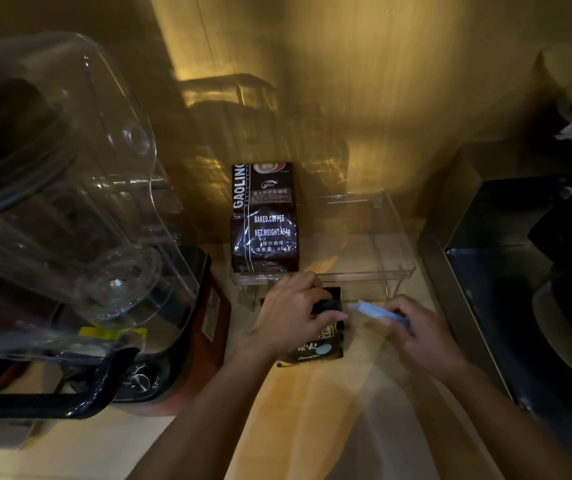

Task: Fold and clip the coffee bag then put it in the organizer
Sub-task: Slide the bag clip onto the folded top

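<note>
We see a wooden counter [312, 410] filling the frame's lower middle. On it sit a blender [80, 237] at left, a clear organizer [364, 268] at centre, and a small dark coffee bag [322, 344] just below it.

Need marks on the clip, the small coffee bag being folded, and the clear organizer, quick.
clip [376, 311], head view, on its pale blue bar near the right hand.
small coffee bag [319, 348], head view, on its printed lower front.
clear organizer [357, 273], head view, on its front rim.

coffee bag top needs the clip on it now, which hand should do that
Right. The right hand already holds the blue clip just beside the folded top, while the left hand pins the fold of the coffee bag down.
</note>
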The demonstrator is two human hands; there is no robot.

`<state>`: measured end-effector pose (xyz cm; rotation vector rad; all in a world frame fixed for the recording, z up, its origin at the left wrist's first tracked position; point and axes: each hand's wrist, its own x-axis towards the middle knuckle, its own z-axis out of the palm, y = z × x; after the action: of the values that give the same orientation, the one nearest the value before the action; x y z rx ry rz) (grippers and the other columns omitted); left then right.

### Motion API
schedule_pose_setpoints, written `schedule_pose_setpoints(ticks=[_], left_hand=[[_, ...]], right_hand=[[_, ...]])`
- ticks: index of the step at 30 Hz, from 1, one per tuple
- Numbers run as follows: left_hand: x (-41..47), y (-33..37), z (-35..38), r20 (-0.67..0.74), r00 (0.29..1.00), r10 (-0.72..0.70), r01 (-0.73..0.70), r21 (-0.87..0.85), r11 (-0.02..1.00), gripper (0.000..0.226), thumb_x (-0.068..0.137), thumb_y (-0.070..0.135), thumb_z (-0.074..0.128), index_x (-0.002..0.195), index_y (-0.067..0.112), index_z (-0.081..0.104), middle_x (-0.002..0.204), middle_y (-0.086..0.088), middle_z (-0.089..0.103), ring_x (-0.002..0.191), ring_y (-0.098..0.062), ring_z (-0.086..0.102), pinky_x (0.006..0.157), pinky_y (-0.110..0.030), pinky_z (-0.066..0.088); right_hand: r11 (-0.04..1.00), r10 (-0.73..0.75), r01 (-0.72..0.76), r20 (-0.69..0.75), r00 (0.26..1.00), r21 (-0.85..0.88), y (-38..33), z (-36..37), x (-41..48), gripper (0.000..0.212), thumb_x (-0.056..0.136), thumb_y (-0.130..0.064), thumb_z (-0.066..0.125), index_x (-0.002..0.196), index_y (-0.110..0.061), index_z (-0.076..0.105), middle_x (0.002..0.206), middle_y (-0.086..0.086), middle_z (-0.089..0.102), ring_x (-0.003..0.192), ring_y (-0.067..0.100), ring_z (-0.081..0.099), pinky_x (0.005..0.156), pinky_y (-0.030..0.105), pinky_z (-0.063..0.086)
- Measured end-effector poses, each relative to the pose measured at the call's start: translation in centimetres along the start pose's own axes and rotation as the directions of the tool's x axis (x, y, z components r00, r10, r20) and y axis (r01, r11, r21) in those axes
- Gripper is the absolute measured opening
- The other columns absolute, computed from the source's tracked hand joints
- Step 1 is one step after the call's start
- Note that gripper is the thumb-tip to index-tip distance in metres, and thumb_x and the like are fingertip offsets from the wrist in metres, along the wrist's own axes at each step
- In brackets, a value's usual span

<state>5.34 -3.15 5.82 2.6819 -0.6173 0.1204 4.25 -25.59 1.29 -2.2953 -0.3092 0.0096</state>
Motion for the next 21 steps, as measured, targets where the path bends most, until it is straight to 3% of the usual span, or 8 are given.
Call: schedule_pose_setpoints(ticks=[2,5,11,14,18,21], left_hand=[[0.2,0.1,0.1,0.028,0.999,0.02,-0.019,-0.02,1.0,0.051,0.077,0.059,0.054,0.101,0.015,0.066,0.092,-0.002,0.057,0.086,-0.016,0.049,0.075,-0.03,0.035],[0.4,0.0,0.1,0.034,0.999,0.037,-0.036,-0.033,0.999,0.046,0.078,0.055,0.057,0.1,0.015,0.065,0.092,-0.003,0.058,0.085,-0.017,0.049,0.072,-0.03,0.036],[0.0,-0.2,0.1,-0.012,0.995,0.099,-0.099,-0.043,0.994,0.017,0.089,0.025,0.055,0.092,0.011,0.064,0.088,-0.006,0.059,0.083,-0.022,0.052,0.073,-0.033,0.038],[-0.2,-0.4,0.0,-0.037,0.995,0.09,-0.092,-0.046,0.995,0.014,0.091,0.018,0.051,0.09,0.008,0.062,0.088,-0.008,0.06,0.082,-0.025,0.053,0.075,-0.037,0.04],[-0.1,-0.5,0.1,-0.046,0.998,0.039,-0.043,-0.093,0.995,0.014,0.093,0.014,0.049,0.091,0.008,0.061,0.09,-0.008,0.061,0.083,-0.024,0.053,0.076,-0.033,0.035],[0.2,-0.5,-0.1,-0.017,1.0,-0.016,0.013,-0.163,0.987,0.018,0.094,0.016,0.048,0.091,0.007,0.063,0.091,-0.007,0.061,0.085,-0.023,0.053,0.079,-0.035,0.035]], right_hand=[[0.999,-0.039,0.04,0.032,0.999,-0.033,-0.6,0.1,-0.1,0.004,0.086,-0.019,0.057,0.088,-0.019,0.054,0.083,-0.003,0.056,0.071,0.015,0.053,0.059,0.024,0.04],[0.997,-0.077,0.079,0.057,0.995,-0.017,-1.5,0.5,0.3,0.004,0.086,-0.019,0.056,0.087,-0.021,0.052,0.082,-0.003,0.054,0.071,0.016,0.053,0.061,0.033,0.043],[0.989,-0.141,0.143,0.056,0.988,-0.035,-2.8,1.0,1.4,0.009,0.083,-0.025,0.059,0.086,-0.021,0.05,0.078,-0.008,0.051,0.065,0.015,0.051,0.056,0.027,0.039],[0.979,-0.147,0.153,0.052,0.988,-0.133,-3.1,1.2,1.9,0.018,0.079,-0.03,0.065,0.087,-0.02,0.052,0.079,-0.008,0.051,0.063,0.017,0.051,0.053,0.028,0.037],[0.908,-0.336,0.315,-0.032,0.941,-0.277,-3.1,1.3,1.5,0.015,0.082,-0.025,0.058,0.086,-0.01,0.057,0.076,0.005,0.062,0.054,0.024,0.056,0.047,0.025,0.039],[0.866,-0.427,0.377,-0.094,0.899,-0.329,-3.4,1.3,1.3,0.028,0.083,-0.029,0.043,0.084,-0.007,0.061,0.067,0.007,0.065,0.048,0.025,0.057,0.042,0.023,0.045]])
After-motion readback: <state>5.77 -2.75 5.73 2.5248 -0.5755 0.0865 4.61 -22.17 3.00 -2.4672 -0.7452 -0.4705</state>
